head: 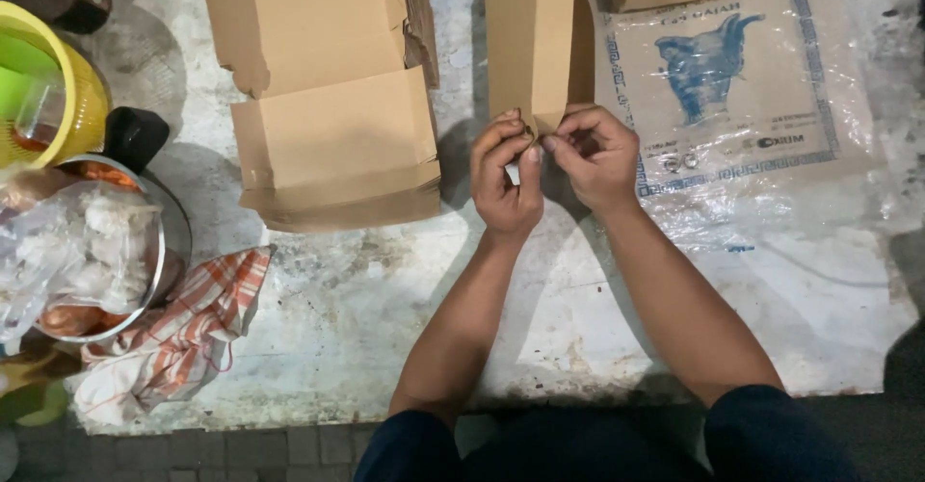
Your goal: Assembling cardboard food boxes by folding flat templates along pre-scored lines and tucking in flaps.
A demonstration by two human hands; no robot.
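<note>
We pinch the near corner of a folded box [532, 44] with both left hand [503, 176] and right hand [597, 155], fingers closed; another carton [332, 106] lies at nine o'clock on the tabletop [385, 309].

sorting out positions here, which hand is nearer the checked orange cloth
Left. The left hand pinches the folded cardboard piece, on the side toward the cloth; the right hand grips the same piece, farther away.

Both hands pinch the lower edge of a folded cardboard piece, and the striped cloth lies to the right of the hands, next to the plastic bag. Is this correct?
Not quite. The head view shows the striped cloth lying left of the hands, beside the metal pot. The rest holds: the left hand and right hand both pinch the lower edge of the folded cardboard piece.
</note>
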